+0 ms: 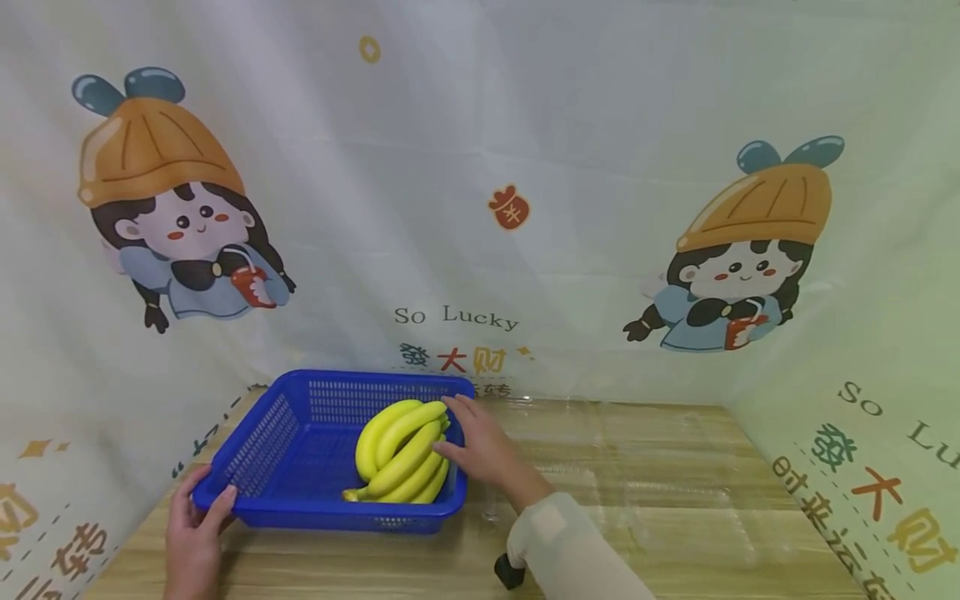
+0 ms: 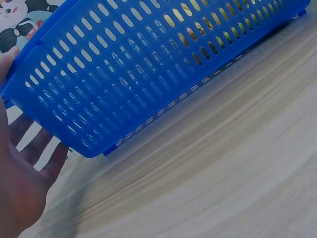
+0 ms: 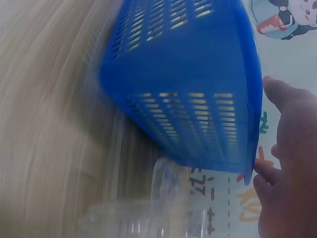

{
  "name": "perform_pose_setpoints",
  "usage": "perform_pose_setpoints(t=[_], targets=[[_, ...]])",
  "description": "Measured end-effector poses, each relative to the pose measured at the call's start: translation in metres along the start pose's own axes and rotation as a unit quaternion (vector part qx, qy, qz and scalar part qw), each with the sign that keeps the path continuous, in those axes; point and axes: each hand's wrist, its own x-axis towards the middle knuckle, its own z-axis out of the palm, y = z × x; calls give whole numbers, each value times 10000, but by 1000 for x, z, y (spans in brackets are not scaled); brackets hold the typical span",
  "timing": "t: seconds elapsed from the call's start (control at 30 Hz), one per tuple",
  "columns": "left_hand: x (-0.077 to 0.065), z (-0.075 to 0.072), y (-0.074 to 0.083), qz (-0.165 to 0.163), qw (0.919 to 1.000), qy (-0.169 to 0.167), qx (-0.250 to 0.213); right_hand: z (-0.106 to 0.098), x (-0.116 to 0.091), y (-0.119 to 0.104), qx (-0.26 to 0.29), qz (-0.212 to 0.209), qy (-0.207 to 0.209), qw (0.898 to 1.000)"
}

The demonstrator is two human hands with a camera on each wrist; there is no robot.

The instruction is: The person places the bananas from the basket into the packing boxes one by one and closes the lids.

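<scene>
A blue plastic basket (image 1: 262, 512) with slotted walls stands on the wooden table. Yellow bananas (image 1: 405, 454) lie in a bunch against its right side. At the basket's front left corner my left hand (image 1: 197, 529) grips the rim, thumb on top and fingers beneath; the left wrist view shows those fingers (image 2: 52, 158) under the corner. My right hand (image 1: 483, 442) is over the right rim, fingers extended beside the bananas and not wrapped round them. In the right wrist view its fingertips (image 3: 267, 82) are right at the basket's rim.
Clear plastic trays (image 1: 690, 517) lie on the table (image 1: 525, 542) to the right; a piece of clear plastic (image 3: 168, 183) also shows by the basket in the right wrist view. A printed cloth (image 1: 480, 108) hangs behind and at both sides.
</scene>
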Motion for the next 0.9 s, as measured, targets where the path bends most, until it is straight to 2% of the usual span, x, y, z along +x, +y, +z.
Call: perform_pose_setpoints(t=[0.13, 0.4, 0.63, 0.9], targets=[[0, -1, 0, 3, 10000, -90, 22, 0, 5, -8, 33, -94, -33, 9999], [0, -1, 1, 17, 10000, -87, 37, 0, 17, -23, 190, 318, -158, 9992], [2, -2, 1, 81, 9999, -95, -19, 3, 26, -27, 313, 319, -112, 9989], [2, -2, -1, -1, 9999, -75, 105, 6, 33, -28, 12, 445, -243, 9987]])
